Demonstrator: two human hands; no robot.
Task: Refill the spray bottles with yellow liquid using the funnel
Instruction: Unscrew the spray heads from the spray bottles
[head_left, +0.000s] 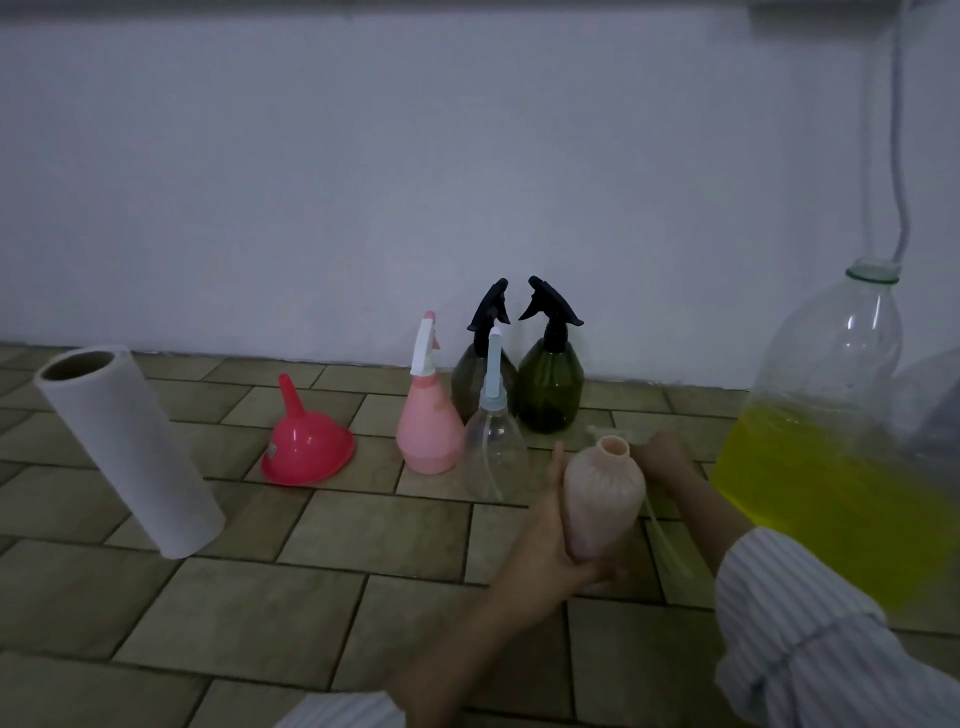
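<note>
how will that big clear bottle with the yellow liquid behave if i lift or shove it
The big clear bottle is probably heavy low down, since yellow liquid fills roughly its lower half. Its thin clear walls may flex under a grip. With the neck open and no cap visible, a shove could slosh the liquid, though it likely resists tipping.

You've got two bare hands out front, left hand and right hand, no gloves, no rings or watch visible. Right arm's in a loose long sleeve, pale w/ thin vertical stripes, cuff bunched up partway along the forearm. Bit of the same striped fabric shows at the bottom edge, left arm side.
</note>
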